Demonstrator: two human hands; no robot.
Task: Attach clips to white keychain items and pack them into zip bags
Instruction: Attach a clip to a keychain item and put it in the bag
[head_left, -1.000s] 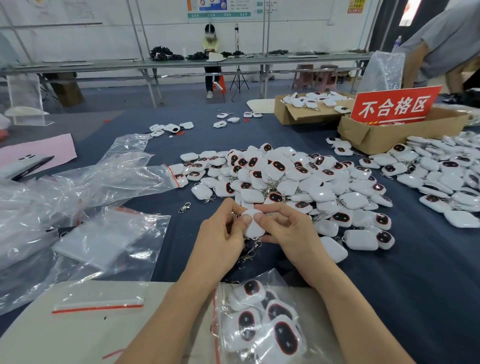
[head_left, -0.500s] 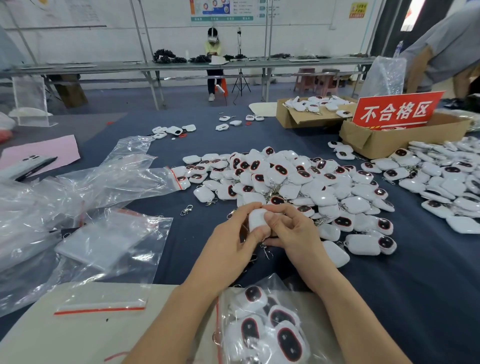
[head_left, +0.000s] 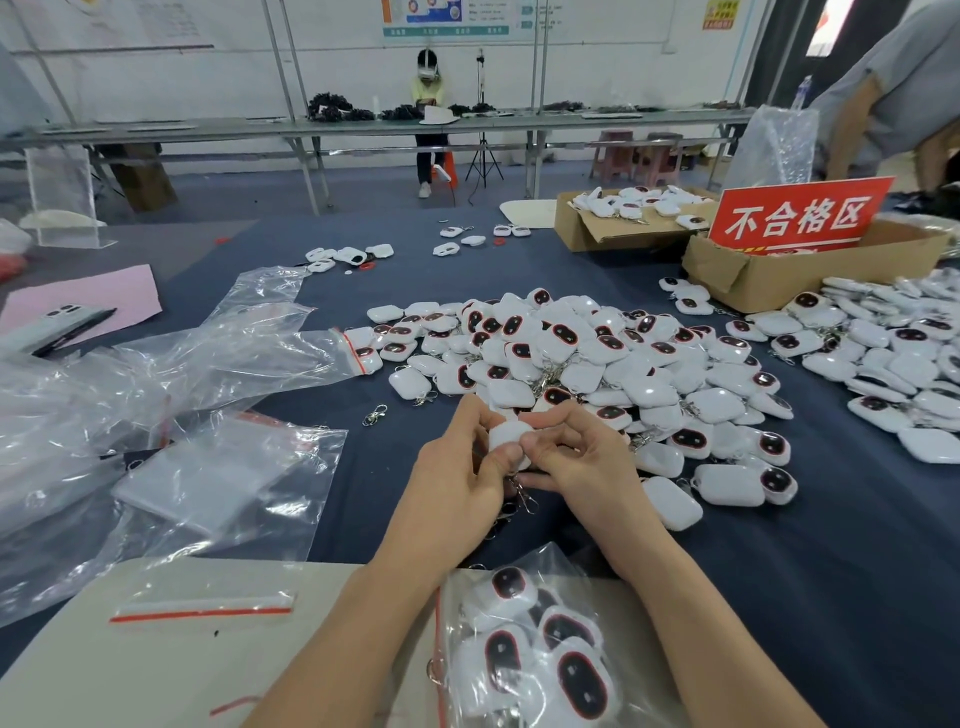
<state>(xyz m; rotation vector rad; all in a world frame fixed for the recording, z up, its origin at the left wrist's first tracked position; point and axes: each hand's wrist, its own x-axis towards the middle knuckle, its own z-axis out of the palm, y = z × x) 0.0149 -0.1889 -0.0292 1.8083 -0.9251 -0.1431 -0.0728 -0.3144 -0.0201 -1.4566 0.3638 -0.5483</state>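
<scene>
Pinching one white keychain item (head_left: 506, 434) between left hand (head_left: 460, 480) and right hand (head_left: 582, 462), clip (head_left: 522, 496) dangling

A red sign (head_left: 800, 215) is showing white characters 不合格区, standing in a cardboard box (head_left: 769, 278) at the far right. The far wall poster (head_left: 457, 18) is carrying print too small to read.
</scene>
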